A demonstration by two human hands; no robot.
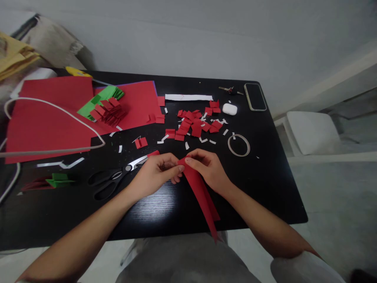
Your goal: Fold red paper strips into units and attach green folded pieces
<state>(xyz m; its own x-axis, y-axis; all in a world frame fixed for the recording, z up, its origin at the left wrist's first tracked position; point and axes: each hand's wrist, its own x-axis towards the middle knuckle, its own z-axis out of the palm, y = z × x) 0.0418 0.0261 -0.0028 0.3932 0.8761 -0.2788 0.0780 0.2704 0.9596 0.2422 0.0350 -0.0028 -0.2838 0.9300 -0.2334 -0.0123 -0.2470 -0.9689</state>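
Observation:
Between my two hands is a long folded strip of red paper point(197, 186), its two layers spreading apart toward the table's front edge. My left hand point(160, 171) pinches the strip's far end at its left corner. Thumb and fingers of my right hand point(207, 167) are closed on the same end from the right. Scissors point(128, 168) with black handles lie beside my left hand, their blades partly hidden by it. A small red paper piece point(153, 153) sticks out behind that hand. Past both hands lies a loose pile of small folded red pieces point(193, 122).
White paper scraps point(187, 146) are scattered around the pile. A roll of tape point(238, 145), a white earbud case point(229, 109), keys point(231, 90) and a phone point(255, 97) lie at the right. Red sheets point(53, 114), green folded paper point(101, 98) and a white cable point(59, 102) occupy the left.

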